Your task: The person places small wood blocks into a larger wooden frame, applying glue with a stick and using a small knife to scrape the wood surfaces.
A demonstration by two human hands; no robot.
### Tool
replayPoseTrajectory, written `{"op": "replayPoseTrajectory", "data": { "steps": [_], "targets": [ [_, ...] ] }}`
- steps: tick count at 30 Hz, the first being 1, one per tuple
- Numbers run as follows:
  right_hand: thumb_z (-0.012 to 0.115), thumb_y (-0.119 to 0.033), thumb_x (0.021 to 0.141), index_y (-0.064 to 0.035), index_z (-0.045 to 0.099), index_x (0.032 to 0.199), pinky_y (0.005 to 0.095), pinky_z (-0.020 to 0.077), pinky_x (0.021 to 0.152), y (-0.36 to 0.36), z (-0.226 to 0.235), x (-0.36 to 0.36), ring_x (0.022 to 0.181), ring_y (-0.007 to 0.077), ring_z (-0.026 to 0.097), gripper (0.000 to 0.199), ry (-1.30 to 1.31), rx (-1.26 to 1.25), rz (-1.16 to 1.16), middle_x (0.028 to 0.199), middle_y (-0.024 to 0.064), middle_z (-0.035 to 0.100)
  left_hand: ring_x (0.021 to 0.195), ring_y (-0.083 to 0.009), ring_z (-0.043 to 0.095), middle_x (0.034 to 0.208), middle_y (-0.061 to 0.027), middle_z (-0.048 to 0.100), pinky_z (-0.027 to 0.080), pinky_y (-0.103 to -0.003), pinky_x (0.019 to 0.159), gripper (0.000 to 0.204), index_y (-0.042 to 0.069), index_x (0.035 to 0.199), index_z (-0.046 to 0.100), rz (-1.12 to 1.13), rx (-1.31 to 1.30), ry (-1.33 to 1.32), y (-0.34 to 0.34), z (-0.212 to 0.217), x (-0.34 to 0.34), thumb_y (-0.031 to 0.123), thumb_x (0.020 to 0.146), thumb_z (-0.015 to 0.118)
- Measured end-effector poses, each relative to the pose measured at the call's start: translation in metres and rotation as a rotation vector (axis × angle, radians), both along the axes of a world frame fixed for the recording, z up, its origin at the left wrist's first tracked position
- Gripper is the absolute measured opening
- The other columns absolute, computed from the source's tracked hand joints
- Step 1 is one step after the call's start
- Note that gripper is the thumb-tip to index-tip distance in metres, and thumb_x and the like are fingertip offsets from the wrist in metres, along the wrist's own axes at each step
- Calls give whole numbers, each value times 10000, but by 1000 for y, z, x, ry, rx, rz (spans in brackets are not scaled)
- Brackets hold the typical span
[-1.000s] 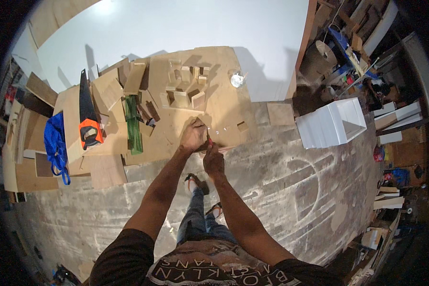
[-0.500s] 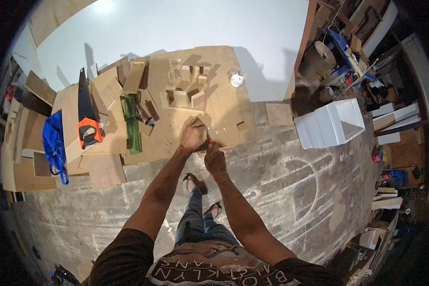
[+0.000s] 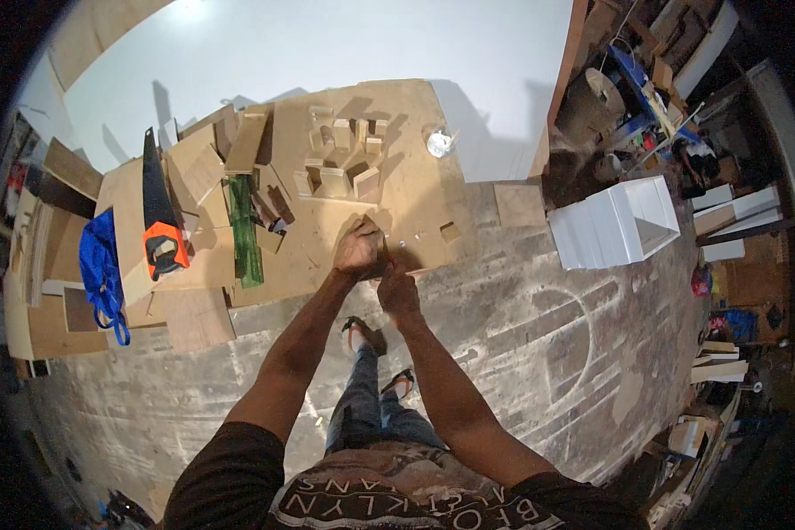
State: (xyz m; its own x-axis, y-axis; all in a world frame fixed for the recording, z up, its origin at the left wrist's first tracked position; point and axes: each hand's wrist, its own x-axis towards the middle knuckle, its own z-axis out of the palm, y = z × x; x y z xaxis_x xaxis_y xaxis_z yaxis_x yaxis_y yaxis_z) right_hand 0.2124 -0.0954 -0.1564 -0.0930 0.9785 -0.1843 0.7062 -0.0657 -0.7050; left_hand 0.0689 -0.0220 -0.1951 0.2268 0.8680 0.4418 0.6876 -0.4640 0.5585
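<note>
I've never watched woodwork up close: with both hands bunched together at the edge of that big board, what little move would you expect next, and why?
Probably a small, careful adjustment right there. The left hand and right hand meet at the near edge of the plywood board, gripping something small with a hint of red; what it is can't be made out. The handsaw lies apart, untouched.

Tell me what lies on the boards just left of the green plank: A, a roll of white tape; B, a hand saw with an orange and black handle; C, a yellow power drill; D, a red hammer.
B: a hand saw with a dark blade and an orange and black handle lies on the light boards, just left of the green plank.
</note>
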Motion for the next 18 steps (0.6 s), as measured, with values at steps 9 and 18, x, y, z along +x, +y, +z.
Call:
{"op": "replayPoseTrajectory", "data": {
  "steps": [9,18],
  "targets": [
    [344,-297,1042,52,516,1130,578,535,797,-16,-6,8,897,523,649,400,-86,68,72,886,354,651,988,-353,596,946,-140,660,482,-439,926,218,46,868,680,21,-98,-45,-17,22,13,125,666,691],
    [363,-340,1052,40,495,1005,593,527,742,-48,-7,18,829,541,640,405,-116,-53,-62,836,358,642,960,-385,614,983,-177,674,462,-465,923,153,27,858,659,69,-36,-165,-54,34,24,85,735,588]
  ]
}}
